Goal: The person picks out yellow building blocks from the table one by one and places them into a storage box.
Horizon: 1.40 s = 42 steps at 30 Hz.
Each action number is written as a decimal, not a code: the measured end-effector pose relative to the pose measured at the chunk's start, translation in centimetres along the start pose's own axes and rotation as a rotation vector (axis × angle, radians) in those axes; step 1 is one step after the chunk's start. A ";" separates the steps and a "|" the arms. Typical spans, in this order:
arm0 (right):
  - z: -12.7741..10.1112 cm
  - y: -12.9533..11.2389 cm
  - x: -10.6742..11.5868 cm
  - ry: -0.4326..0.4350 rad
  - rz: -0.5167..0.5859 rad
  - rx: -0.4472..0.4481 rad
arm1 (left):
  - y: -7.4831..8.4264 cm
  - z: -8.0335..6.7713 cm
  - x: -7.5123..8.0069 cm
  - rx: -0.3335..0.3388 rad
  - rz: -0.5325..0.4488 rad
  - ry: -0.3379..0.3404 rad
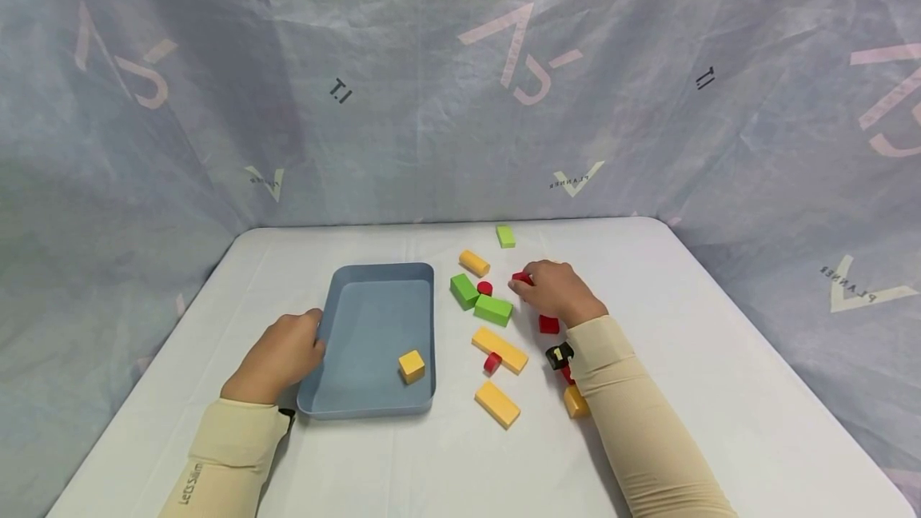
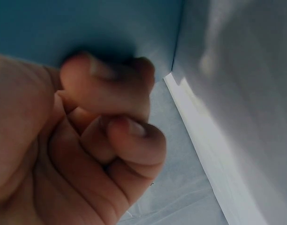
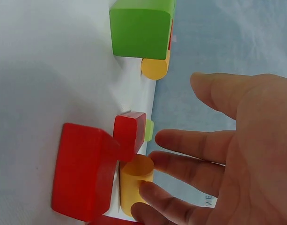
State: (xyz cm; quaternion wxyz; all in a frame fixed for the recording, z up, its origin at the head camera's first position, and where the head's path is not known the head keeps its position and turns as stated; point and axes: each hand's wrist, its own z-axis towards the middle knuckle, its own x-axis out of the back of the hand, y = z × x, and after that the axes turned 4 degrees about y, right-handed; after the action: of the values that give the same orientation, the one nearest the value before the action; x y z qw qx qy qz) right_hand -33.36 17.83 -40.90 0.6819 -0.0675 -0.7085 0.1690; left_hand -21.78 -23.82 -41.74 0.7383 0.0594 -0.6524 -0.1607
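Note:
A blue-grey tray (image 1: 381, 302) stands left of centre, with a yellow cube (image 1: 412, 367) in its lower right part. My left hand (image 1: 284, 354) grips the tray's left rim; in the left wrist view its curled fingers (image 2: 134, 150) lie against the blue wall. My right hand (image 1: 557, 290) hovers over the blocks on the right, thumb and fingers spread apart. Just past its fingertips is a red block (image 1: 521, 278). In the right wrist view, the fingers overlap a yellow cylinder (image 3: 136, 183) beside the smaller red block (image 3: 129, 133), and a larger red block (image 3: 82, 171) is nearer.
Between tray and right hand lie green blocks (image 1: 492, 309), long yellow blocks (image 1: 500, 349) and small red pieces (image 1: 492, 364). A yellow cylinder (image 1: 474, 263) and a light green block (image 1: 506, 236) are farther back. Under the right forearm sits another yellow block (image 1: 576, 401).

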 end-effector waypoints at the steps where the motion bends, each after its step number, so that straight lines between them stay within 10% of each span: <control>1: 0.0 0.0 0.0 -0.003 -0.001 -0.002 | 0.0 0.0 0.0 0.000 0.000 -0.001; 42: 0.0 0.9 0.1 0.107 -0.008 0.031 | 0.1 -0.1 0.0 -0.034 0.005 0.040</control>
State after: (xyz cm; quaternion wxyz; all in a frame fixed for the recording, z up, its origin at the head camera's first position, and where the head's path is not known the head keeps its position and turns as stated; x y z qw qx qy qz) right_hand -33.46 18.70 -41.07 0.7204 -0.0631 -0.6686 0.1735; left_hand -21.62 -23.73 -41.68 0.7526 0.0484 -0.6347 -0.1686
